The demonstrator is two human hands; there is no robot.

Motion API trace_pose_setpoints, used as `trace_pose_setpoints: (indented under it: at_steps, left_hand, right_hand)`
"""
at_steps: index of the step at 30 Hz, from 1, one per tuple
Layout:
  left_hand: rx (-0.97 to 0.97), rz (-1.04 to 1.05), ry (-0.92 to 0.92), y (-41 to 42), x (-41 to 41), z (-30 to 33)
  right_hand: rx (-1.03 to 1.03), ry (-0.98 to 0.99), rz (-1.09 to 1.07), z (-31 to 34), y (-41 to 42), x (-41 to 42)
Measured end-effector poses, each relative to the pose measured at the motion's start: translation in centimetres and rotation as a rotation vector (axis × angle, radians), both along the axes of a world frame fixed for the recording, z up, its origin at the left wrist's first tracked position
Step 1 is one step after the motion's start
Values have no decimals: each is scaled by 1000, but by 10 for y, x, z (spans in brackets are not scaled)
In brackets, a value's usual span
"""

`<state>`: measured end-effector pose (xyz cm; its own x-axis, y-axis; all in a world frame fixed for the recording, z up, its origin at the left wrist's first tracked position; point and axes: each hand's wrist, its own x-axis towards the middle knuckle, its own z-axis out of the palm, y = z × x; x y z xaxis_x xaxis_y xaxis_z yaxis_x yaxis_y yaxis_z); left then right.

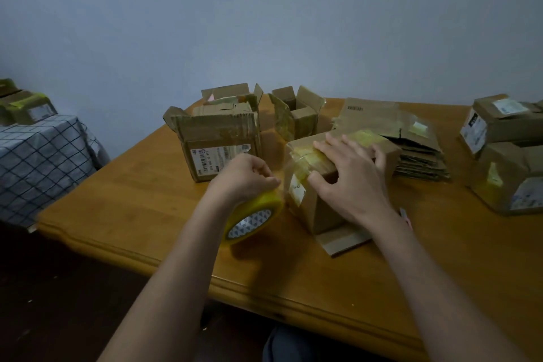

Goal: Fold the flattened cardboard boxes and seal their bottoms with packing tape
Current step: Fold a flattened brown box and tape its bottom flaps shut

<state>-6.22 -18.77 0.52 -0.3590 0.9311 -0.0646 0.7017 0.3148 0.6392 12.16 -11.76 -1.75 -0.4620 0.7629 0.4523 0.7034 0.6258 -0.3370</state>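
Observation:
A small cardboard box (326, 209) stands upside down in the middle of the wooden table (147, 203), with yellowish tape across its top face. My right hand (349, 173) lies flat on that face, fingers spread over the tape, thumb against the near side. My left hand (246, 176) grips a yellow packing tape roll (252, 220) just left of the box, and a strip runs from the roll to the box. A stack of flattened boxes (417, 156) lies behind the box to the right.
Two open boxes (217, 138) (296, 114) stand at the back of the table. Taped boxes (505, 156) sit at the right edge. A checked cloth (41, 161) covers a stand on the left that carries more boxes (23, 106).

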Motion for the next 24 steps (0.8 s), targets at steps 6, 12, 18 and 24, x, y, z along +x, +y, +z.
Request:
trace_pose_setpoints:
  at_steps: [6, 12, 18, 24]
  left_hand:
    - [-85, -12, -1, 11, 4, 7]
    - [-89, -56, -79, 5, -3, 11]
    - [-51, -32, -309, -7, -8, 10]
    - [27, 28, -342, -16, 1, 6]
  right_hand:
    - [1, 11, -144, 0, -5, -17]
    - [-8, 20, -133, -2, -4, -21]
    - [-13, 62, -99, 1, -1, -20]
    - [-73, 96, 43, 8, 0, -9]
